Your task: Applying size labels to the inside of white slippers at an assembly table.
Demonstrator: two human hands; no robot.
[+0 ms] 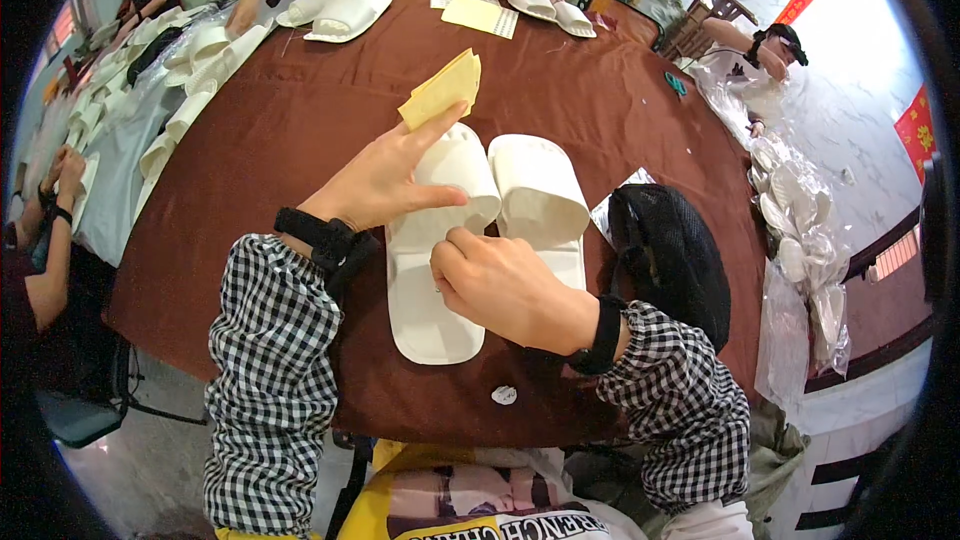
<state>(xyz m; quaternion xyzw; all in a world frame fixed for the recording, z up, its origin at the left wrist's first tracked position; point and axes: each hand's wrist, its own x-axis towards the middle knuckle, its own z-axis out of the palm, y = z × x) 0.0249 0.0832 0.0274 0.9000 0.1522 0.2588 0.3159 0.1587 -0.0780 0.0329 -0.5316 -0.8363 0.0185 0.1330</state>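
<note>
A pair of cream-white slide slippers lies side by side before me, toes pointing away: a left slipper and a right slipper. My left hand is over the left slipper's strap, with a folded yellow paper sheet held at its fingers and the thumb stretched toward the right. Over the slippers' middle, just below the strap openings, is my right hand. Its fingers are curled into a pinch; whatever they hold is hidden.
On the brown tablecloth, a black mesh bag lies at right and a white scrap near the front edge. Teal scissors, yellow sheets and more slippers are farther off. Plastic-wrapped slippers line the right side; several people sit around.
</note>
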